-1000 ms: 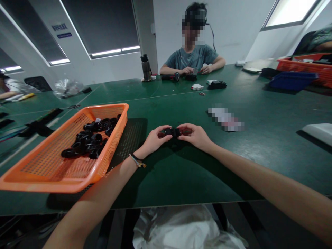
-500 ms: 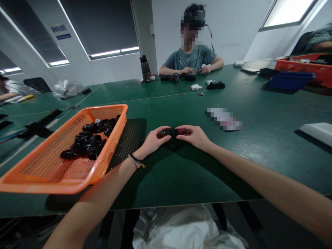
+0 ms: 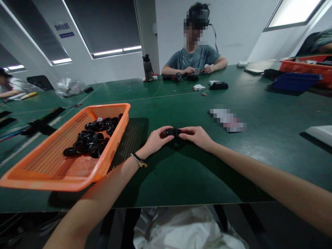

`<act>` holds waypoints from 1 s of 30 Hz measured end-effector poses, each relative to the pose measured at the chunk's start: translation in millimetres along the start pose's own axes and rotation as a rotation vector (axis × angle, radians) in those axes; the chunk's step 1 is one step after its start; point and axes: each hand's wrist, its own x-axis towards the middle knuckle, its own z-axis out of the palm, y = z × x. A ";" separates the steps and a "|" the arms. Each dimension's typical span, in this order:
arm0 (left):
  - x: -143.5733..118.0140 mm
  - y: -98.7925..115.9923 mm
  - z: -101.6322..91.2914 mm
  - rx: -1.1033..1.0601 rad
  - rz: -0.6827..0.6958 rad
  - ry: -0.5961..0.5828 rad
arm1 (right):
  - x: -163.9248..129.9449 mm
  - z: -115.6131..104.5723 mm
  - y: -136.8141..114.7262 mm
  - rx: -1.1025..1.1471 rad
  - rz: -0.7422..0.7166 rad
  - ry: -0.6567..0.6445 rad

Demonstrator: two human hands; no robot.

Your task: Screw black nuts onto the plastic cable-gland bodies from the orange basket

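Both hands meet over the green surface (image 3: 181, 173), just right of the orange basket (image 3: 52, 173). Left hand (image 3: 155, 141) and right hand (image 3: 197, 136) pinch 1 small black part (image 3: 173, 131) between them, fingertips closed on either end; each grip is narrow and wrapped on that part. The part sits just above the surface, too small and dark to tell its shape beyond a short, rounded body. A dark and light bracelet (image 3: 138, 160) circles the left wrist.

The basket rests tilted, its far end higher, lying partly on a dark perforated mat (image 3: 135, 135). Inside, toward its far right corner, a heap of black rings (image 3: 93, 138), loosely piled and touching one another.

Beyond the basket, across the surface, another person (image 3: 194, 57) sits facing this way, both hands busy with small items. A dark bottle (image 3: 148, 67) stands upright far behind the basket, left of that person. Well right of the basket: a blue tray (image 3: 295, 80) and a red crate (image 3: 306, 67) at the far edge. Far left of the basket, a crumpled clear bag (image 3: 67, 86).
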 end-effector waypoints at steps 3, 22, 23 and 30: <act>0.4 0.4 1.4 0.006 0.002 0.013 | -0.2 -0.7 1.8 0.014 -0.023 -0.023; 4.1 -2.8 3.8 -0.153 -0.071 0.059 | 0.6 -1.9 4.8 0.125 -0.063 0.044; 4.5 -3.0 3.6 -0.161 -0.081 0.056 | 0.5 -1.9 4.7 0.125 -0.060 0.044; 5.3 -1.1 0.6 -0.159 -0.077 0.062 | 0.6 -1.1 3.7 0.154 -0.026 0.047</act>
